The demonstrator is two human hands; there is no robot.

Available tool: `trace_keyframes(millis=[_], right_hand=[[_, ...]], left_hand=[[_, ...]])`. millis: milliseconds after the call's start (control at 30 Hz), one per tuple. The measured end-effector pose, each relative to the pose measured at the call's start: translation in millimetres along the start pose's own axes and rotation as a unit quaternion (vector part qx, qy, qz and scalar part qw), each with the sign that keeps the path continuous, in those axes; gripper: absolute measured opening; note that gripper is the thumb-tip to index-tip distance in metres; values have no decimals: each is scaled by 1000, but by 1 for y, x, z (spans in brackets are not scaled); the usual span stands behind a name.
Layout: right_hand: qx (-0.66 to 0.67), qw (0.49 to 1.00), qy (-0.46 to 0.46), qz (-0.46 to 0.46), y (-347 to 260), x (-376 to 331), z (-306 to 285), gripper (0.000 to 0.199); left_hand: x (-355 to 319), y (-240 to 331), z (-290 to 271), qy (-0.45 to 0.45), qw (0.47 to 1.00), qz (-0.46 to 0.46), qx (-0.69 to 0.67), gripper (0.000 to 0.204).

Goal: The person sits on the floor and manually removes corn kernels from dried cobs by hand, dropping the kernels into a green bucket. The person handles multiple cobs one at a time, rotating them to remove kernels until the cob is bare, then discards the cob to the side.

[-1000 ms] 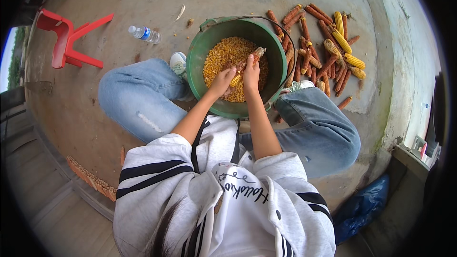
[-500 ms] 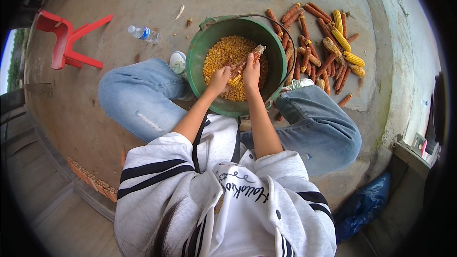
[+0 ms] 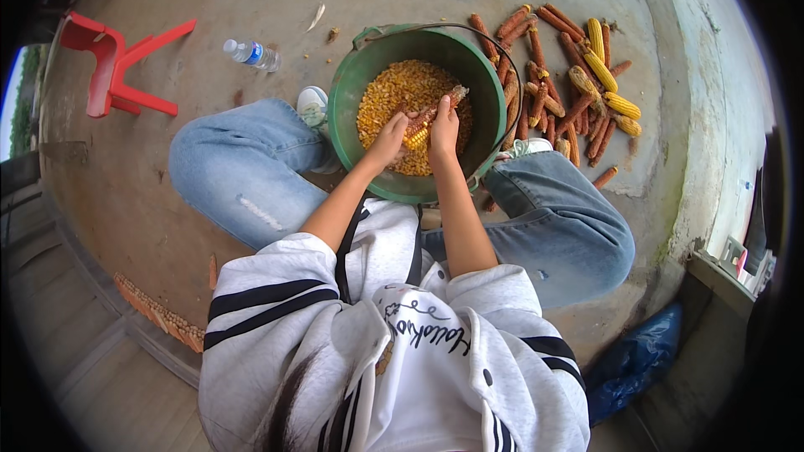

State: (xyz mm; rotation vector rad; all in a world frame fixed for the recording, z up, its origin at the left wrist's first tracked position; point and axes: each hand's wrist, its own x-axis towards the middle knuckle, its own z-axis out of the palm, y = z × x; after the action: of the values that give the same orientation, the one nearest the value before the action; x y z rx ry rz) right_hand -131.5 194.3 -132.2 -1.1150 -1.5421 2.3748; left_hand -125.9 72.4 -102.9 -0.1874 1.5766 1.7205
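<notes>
A partly shelled corn cob (image 3: 429, 120) is held slanted over a green bucket (image 3: 342, 109), with yellow kernels still on its lower side and bare reddish core above. My left hand (image 3: 388, 139) grips its lower end, fingers curled round it. Around the upper part close the fingers of my right hand (image 3: 444, 129), and the pale tip sticks out beyond them. Below both hands, loose corn kernels (image 3: 389, 88) cover the bottom of the bucket. The bucket stands between my bent legs, its wire handle resting toward the right side.
Right of the bucket lies a pile of bare cobs (image 3: 536, 54) with a few yellow ears of corn (image 3: 622, 105). A water bottle (image 3: 253, 55) lies on the floor to the left, near a red plastic stool (image 3: 117, 67). A blue plastic bag (image 3: 636, 364) sits by the right wall.
Both hands keep hold of the cob over the bucket; the cob has tilted slightly and its tip sits a little lower. The whole view has shifted slightly.
</notes>
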Motion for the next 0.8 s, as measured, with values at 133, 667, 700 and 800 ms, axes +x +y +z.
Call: trace_keyframes(millis=[133,667,700,800], right_hand=[[133,985,-46,98,-24,-10,-5,37],[123,985,-59,102,-27,-10,-4,39],[134,984,-67,98,-23,-9,-3,39],[165,979,-81,90,-20,-6,-2,38]], left_hand=[[-15,33,8,-101,973,-137,-157,40],[-17,27,13,-159,936,-160,-271,39],[-16,25,12,-156,944,-148,-252,39],[-11,17,13,-176,945,-126,-245,30]])
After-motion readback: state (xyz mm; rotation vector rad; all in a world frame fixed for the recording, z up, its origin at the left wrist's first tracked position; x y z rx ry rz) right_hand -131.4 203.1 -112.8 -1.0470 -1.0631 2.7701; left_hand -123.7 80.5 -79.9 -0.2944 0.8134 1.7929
